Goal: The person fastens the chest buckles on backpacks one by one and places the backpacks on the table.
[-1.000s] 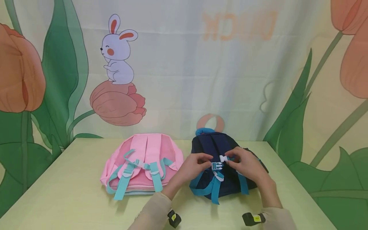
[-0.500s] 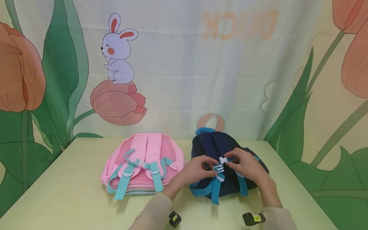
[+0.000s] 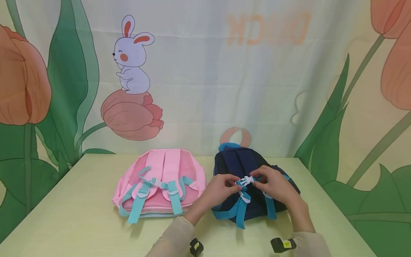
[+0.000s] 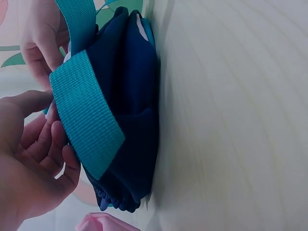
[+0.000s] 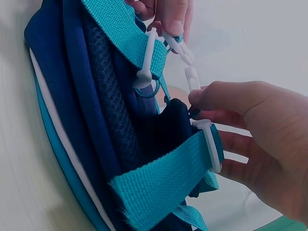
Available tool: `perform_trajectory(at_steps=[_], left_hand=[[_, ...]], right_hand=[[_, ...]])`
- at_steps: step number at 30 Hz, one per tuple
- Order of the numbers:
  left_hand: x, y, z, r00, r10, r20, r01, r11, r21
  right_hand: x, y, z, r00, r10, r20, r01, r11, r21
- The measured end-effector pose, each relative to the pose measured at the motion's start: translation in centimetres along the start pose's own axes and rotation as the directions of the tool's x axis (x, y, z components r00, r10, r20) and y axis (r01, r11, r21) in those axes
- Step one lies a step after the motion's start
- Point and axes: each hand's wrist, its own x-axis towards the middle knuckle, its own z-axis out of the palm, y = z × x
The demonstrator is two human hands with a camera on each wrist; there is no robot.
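A navy backpack (image 3: 255,208) with teal straps lies on the table at the right, straps facing up. Above it my left hand (image 3: 219,188) pinches the white pronged half (image 3: 242,182) of a side-release buckle between thumb and fingers. The white socket half (image 5: 192,77) is pinched by my right hand (image 3: 275,184). Both buckle halves meet nearly end to end; in the right wrist view they sit at a slight angle with their tips very close. A broad teal strap (image 4: 86,113) hides part of the left fingertips' work in the left wrist view.
To the left lies a pink backpack (image 3: 192,166) with mint straps, its chest strap lying across. Both bags rest on a pale yellow table (image 3: 80,200). Behind it hangs a printed curtain (image 3: 192,71) with tulips and a rabbit.
My left hand first shifted right and slightly down with the pronged half, then raised it into line with the socket half. The gap between the halves has narrowed. My right hand stays nearly still.
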Motion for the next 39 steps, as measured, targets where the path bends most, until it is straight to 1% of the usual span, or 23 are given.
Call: perform_trajectory(at_steps=[3,7,14,16,21,24,28,33,36,39], left_hand=[[-0.01,-0.02,0.02,1.000,-0.014,-0.013,0.013,1.000,-0.013],[0.02,0.00,0.21,1.000,-0.016,-0.027,0.016,1.000,-0.009],[0.07,0.26,0.39,0.999,-0.031,-0.034,0.031,0.999,-0.012],[0.06,0.27,0.39,0.999,-0.026,-0.037,0.025,1.000,-0.016],[0.03,0.19,0.33,0.999,-0.017,-0.032,0.017,0.999,-0.028],[-0.04,0.17,0.06,1.000,-0.012,-0.017,0.012,0.999,-0.031],[-0.06,-0.02,-0.06,1.000,0.005,-0.003,-0.005,1.000,-0.013],[0.08,-0.14,0.12,0.999,0.031,-0.008,-0.031,0.999,0.034],[0.22,-0.07,0.30,0.999,0.036,-0.010,-0.035,0.998,0.056],[0.39,0.02,0.53,0.999,0.031,-0.012,-0.030,0.998,0.061]], right_hand=[[0.09,-0.19,0.03,1.000,-0.003,0.006,0.003,1.000,-0.002],[0.15,-0.28,0.07,1.000,-0.008,0.009,0.008,1.000,-0.012],[0.13,-0.31,0.21,0.999,-0.022,0.023,0.022,1.000,-0.016],[0.09,-0.28,0.22,0.999,-0.023,0.026,0.023,1.000,-0.014],[0.08,-0.25,0.26,1.000,-0.015,0.028,0.015,1.000,-0.001],[0.22,-0.31,0.38,0.999,-0.027,0.027,0.027,1.000,-0.005],[0.24,-0.42,0.52,0.998,-0.049,0.027,0.049,0.999,-0.015],[0.26,-0.50,0.57,0.997,-0.066,0.025,0.067,0.997,-0.026],[0.24,-0.53,0.56,0.997,-0.077,0.027,0.078,0.997,-0.023],[0.21,-0.54,0.51,0.996,-0.086,0.022,0.087,0.996,-0.031]])
